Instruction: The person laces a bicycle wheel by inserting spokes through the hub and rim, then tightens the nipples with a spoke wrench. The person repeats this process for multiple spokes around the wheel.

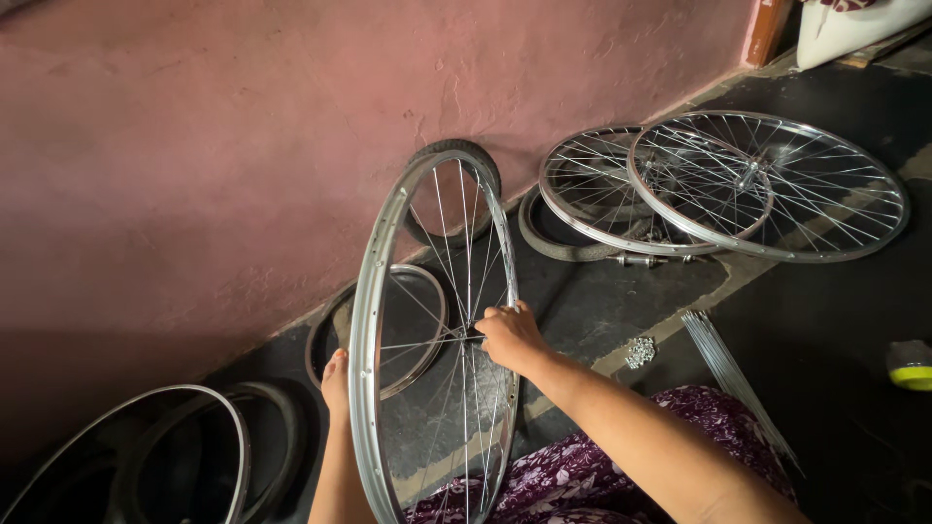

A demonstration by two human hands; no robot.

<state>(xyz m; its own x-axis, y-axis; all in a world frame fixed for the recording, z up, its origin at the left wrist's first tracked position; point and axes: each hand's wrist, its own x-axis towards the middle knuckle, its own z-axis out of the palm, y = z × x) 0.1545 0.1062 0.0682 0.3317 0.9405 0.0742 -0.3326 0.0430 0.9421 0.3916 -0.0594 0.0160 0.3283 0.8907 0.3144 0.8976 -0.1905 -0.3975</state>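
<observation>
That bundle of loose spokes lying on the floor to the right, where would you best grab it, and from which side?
Take the bundle of spokes near its middle, coming from above with fingers closing across it. The rods are thin, long and lie flat on the dark floor, so a grip at one end would probably let them droop and fan apart. The pile of small nipples sits clear of it.

The upright wheel rim [367, 320] hides most of the left hand [336, 376] (fingers unseen).

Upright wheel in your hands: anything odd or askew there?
Yes: the upright wheel is only partly laced. Its upper rim near the right hand has wide gaps without spokes, and loose spokes lie on the floor.
</observation>
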